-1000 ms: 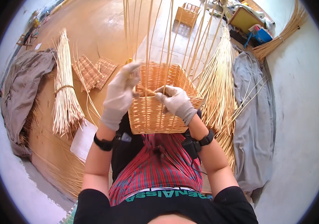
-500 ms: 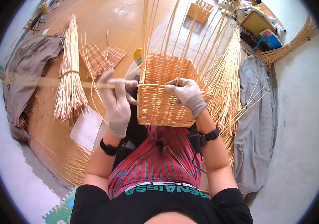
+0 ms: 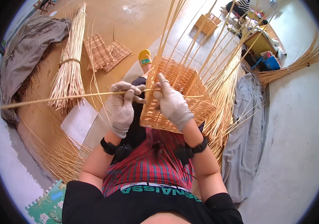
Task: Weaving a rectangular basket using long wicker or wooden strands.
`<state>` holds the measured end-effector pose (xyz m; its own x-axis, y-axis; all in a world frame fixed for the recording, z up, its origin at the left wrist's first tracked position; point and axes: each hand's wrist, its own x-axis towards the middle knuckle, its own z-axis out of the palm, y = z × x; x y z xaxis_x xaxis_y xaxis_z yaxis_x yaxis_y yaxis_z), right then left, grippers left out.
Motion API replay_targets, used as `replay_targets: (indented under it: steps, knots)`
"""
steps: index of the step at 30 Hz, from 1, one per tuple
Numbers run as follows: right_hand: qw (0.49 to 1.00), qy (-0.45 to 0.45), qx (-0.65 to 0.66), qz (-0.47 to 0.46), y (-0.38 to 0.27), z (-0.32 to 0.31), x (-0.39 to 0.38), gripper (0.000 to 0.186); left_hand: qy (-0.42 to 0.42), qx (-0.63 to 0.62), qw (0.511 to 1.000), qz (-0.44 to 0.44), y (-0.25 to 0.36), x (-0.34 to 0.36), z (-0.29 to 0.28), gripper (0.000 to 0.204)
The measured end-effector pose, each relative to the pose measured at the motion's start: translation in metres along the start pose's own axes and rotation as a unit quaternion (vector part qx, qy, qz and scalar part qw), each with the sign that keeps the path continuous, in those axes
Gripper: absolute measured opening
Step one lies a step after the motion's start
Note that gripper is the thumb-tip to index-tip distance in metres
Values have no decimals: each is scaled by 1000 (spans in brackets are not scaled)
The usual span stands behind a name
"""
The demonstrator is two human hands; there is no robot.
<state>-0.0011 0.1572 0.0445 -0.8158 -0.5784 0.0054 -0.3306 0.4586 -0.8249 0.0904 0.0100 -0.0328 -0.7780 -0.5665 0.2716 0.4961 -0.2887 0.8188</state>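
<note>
1 wicker strand (image 3: 55, 100) ran lengthwise leftward from the wicker basket (image 3: 161, 118) at its near-left rim corner! The left hand (image 3: 123, 109) pinched it farther out; the right hand (image 3: 174, 106), nearer that corner, met it, grip impossible to tell.

Your gloved left hand (image 3: 124, 108) pinches a long cane strand (image 3: 62, 98) that runs out well past it to the left. Your gloved right hand (image 3: 172, 104) is at the near left corner of a wicker basket (image 3: 150, 117), by the strand's inner end; its exact grip is unclear. Tall stakes (image 3: 192, 44) rise beyond your right hand. Ahead of your left hand lie woven panels (image 3: 99, 50) and a tied cane bundle (image 3: 69, 67).
</note>
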Motion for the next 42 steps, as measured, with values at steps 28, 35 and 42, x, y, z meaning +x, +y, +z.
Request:
replay_targets:
  steps: [28, 35, 42]
  knots:
    - [989, -21, 95, -109, 32, -95, -63, 71, -151, -127, 949, -245, -16, 12, 75, 19]
    - [947, 74, 300, -83, 141, -132, -43, 16, 25, -171, 968, -179, -77, -31, 185, 20]
    - [929, 53, 365, -37, 178, -106, -38, 18, 30, -64, 979, -191, -102, -46, 155, 18]
